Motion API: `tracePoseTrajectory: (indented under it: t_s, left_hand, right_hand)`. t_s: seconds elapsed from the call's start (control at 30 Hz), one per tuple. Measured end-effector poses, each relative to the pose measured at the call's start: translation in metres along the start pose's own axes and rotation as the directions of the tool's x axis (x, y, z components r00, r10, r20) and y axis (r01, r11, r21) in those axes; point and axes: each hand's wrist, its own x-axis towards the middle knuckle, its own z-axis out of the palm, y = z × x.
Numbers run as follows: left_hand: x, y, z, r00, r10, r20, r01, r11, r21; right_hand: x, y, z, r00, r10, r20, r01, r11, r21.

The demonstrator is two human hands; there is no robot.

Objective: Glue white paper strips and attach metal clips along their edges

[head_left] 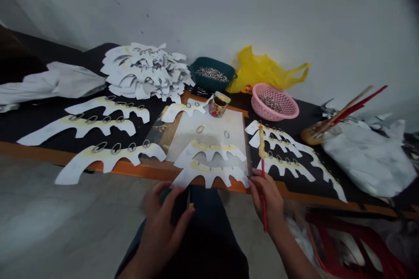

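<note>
My right hand (269,196) is closed round a red-handled glue brush (262,157) whose yellow-coated tip points up over white cut pieces with metal rings (281,157). My left hand (163,220) hovers over my lap, fingers curled, thumb and forefinger near a small dark thing I cannot make out. Two white curved pieces with yellow glue lines (209,161) lie on a white sheet (212,128) just beyond both hands. A small glue tin (218,104) stands behind the sheet.
A heap of white cut pieces (145,72) sits at the back left. A green basket (212,74) and a pink basket (274,102) hold metal rings. More ringed pieces (108,154) lie left. A yellow bag (262,72), spare brushes (340,113) and white cloth (366,152) lie right.
</note>
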Motion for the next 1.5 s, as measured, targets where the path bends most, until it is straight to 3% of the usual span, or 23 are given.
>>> tracePoseTrajectory:
  t_s: [0.1, 0.2, 0.27, 0.37, 0.43, 0.5, 0.57, 0.63, 0.77, 0.87, 1.03, 1.5]
  left_hand:
    - [-0.005, -0.002, -0.001, 0.992, -0.116, 0.051, 0.118, 0.992, -0.046]
    - [-0.005, -0.001, 0.0, 0.997, -0.073, 0.034, 0.075, 0.996, -0.052]
    - [0.006, 0.005, -0.004, 1.0, -0.007, 0.028, 0.008, 0.998, -0.068]
    - [0.049, 0.023, -0.021, 0.997, 0.072, 0.036, -0.066, 0.988, -0.143]
    - [0.088, 0.037, -0.04, 0.993, 0.095, 0.064, -0.081, 0.978, -0.191]
    - [0.12, 0.044, -0.058, 0.989, 0.127, 0.082, -0.11, 0.976, -0.19]
    - [0.134, 0.042, -0.07, 0.979, 0.149, 0.14, -0.124, 0.977, -0.172]
    - [0.124, 0.034, -0.072, 0.963, 0.183, 0.199, -0.153, 0.976, -0.156]
    - [0.065, 0.018, -0.048, 0.925, 0.309, 0.22, -0.293, 0.951, -0.103]
    - [0.033, 0.017, -0.022, 0.915, 0.339, 0.219, -0.341, 0.94, -0.029]
    - [0.025, 0.018, 0.004, 0.918, 0.347, 0.191, -0.366, 0.928, 0.073]
    - [0.025, 0.013, 0.006, 0.882, 0.399, 0.251, -0.428, 0.9, 0.075]
  right_hand:
    - [-0.004, 0.0, -0.005, 0.999, 0.033, 0.037, -0.035, 0.998, 0.054]
    - [-0.002, 0.002, -0.019, 0.994, 0.101, 0.039, -0.107, 0.97, 0.217]
    - [0.011, 0.003, -0.029, 0.978, 0.21, 0.001, -0.19, 0.884, 0.427]
    - [0.046, 0.003, -0.042, 0.923, 0.384, 0.009, -0.267, 0.627, 0.732]
    - [0.074, 0.001, -0.049, 0.901, 0.428, 0.077, -0.311, 0.511, 0.801]
    - [0.093, -0.002, -0.056, 0.892, 0.428, 0.147, -0.361, 0.479, 0.8]
    - [0.099, -0.004, -0.062, 0.887, 0.404, 0.224, -0.413, 0.474, 0.777]
    - [0.091, -0.005, -0.064, 0.866, 0.376, 0.331, -0.483, 0.449, 0.752]
    - [0.064, -0.006, -0.054, 0.781, 0.357, 0.513, -0.622, 0.358, 0.696]
    - [0.058, -0.01, -0.038, 0.758, 0.309, 0.574, -0.652, 0.398, 0.645]
    - [0.065, -0.027, -0.025, 0.754, 0.224, 0.617, -0.615, 0.57, 0.544]
    - [0.076, -0.037, -0.052, 0.762, 0.168, 0.625, -0.462, 0.818, 0.343]
